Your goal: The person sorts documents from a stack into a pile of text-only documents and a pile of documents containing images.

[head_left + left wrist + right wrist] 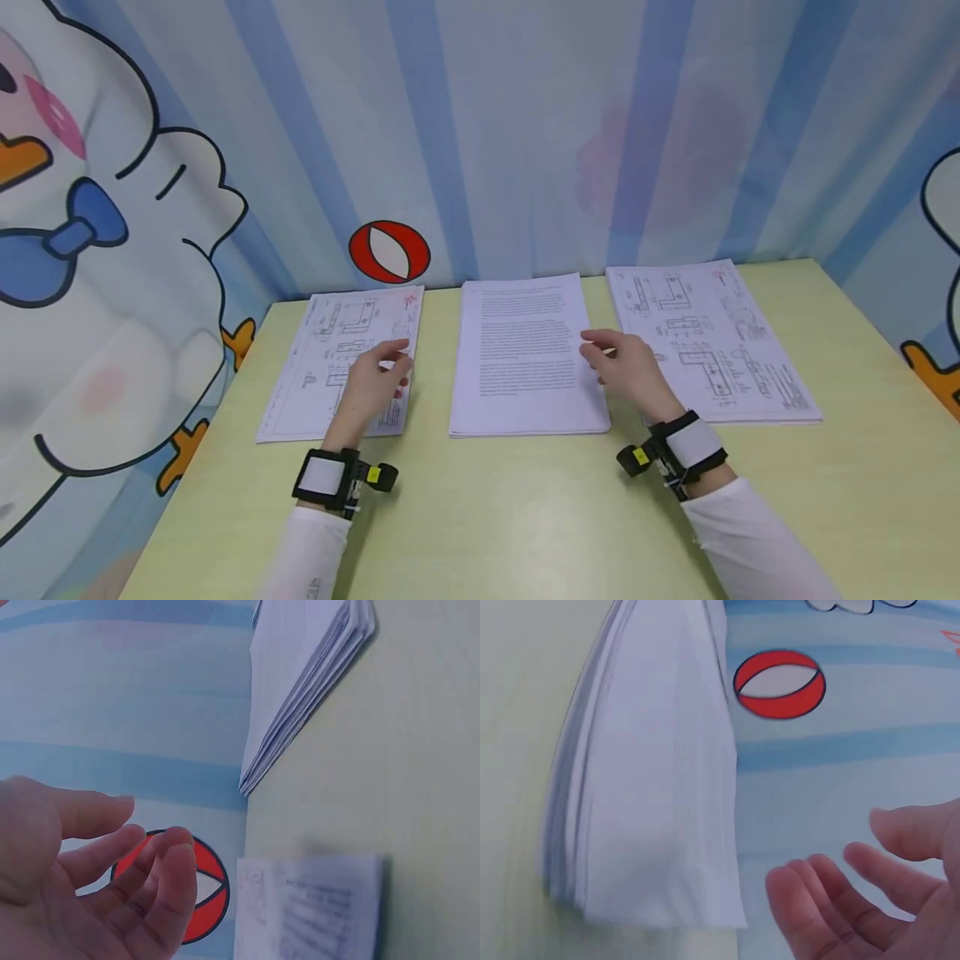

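Observation:
Three paper stacks lie side by side on a pale yellow table (480, 517). The middle stack (525, 350) bears printed text; in the left wrist view its layered edge (315, 697) shows. Technical drawings cover the left stack (322, 358) and the right stack (720, 342). My left hand (371, 379) hovers over the right part of the left stack, fingers loosely bent and nothing between them. Between the middle and right stacks hovers my right hand (630, 371), its fingers also loosely bent around nothing. The right wrist view shows that hand (870, 900) apart from the paper.
A striped blue curtain (525, 142) with cartoon prints hangs right behind the table's far edge. Each wrist wears a strapped camera, the left wrist camera (382, 477) and the right wrist camera (634, 460). Table surface shows between the stacks and in front of them.

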### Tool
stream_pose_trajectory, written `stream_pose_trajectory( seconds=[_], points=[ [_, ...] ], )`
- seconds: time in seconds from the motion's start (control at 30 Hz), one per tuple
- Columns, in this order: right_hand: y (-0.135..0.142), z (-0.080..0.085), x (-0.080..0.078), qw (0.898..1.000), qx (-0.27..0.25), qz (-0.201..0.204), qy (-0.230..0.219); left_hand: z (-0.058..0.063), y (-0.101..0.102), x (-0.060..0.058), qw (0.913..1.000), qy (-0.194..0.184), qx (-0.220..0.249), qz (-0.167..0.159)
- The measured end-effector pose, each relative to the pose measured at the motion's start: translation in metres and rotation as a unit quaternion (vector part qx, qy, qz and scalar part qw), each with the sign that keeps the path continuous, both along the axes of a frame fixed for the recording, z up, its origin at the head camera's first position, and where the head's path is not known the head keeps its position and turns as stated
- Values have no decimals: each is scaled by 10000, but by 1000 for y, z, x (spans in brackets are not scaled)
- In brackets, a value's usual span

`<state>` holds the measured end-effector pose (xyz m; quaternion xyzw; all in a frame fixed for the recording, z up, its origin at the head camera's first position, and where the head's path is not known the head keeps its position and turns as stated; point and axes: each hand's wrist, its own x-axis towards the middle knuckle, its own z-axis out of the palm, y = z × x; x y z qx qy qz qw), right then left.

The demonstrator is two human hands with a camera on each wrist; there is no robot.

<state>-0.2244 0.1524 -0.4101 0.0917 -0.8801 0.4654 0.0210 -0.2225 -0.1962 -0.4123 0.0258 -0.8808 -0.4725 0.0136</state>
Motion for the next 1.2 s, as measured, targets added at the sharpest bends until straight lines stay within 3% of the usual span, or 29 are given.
stream_pose_trajectory(
  seconds=[0.17, 0.27, 0.4, 0.47, 0.53, 0.63, 0.73, 0.83, 0.9, 1.0, 1.07, 1.13, 1.2],
  points=[
    [-15, 5, 4, 9951, -664, 46, 736, 8, -31, -3, 9961, 572, -616, 276],
    [-28, 12, 9, 9896, -1030, 7, 1001, -16, -67, -25, 9868, 1025, -1207, 329],
    [-52, 31, 22, 9836, -1509, 187, 970, -67, -121, -61, 9630, 1629, -1963, 870],
    [-64, 37, 24, 9811, -1732, 299, 814, -78, -141, -69, 9563, 1687, -2115, 1109],
    [-76, 32, 19, 9785, -1884, 445, 716, -82, -155, -69, 9564, 1602, -2125, 1203],
    [-96, 19, 10, 9752, -2058, 624, 526, -82, -168, -61, 9595, 1270, -2205, 1208],
    [-118, 8, 4, 9737, -2145, 738, 208, -79, -173, -49, 9664, 638, -2217, 1138],
    [-137, 11, 8, 9743, -2070, 864, -191, -74, -173, -40, 9703, 164, -2188, 1023],
    [-148, 6, 5, 9770, -1885, 923, -387, -67, -169, -34, 9726, -67, -2137, 918],
    [-163, -1, 2, 9794, -1596, 1012, -715, -47, -155, -23, 9755, -469, -2022, 727],
    [-171, -15, -4, 9782, -1536, 1031, -945, -32, -142, -16, 9753, -813, -1967, 596],
    [-178, -18, -4, 9726, -1647, 1120, -1199, -23, -133, -9, 9740, -1092, -1922, 508],
    [-186, -20, -3, 9652, -1822, 1205, -1439, -20, -130, -6, 9731, -1213, -1911, 425]
  ],
)
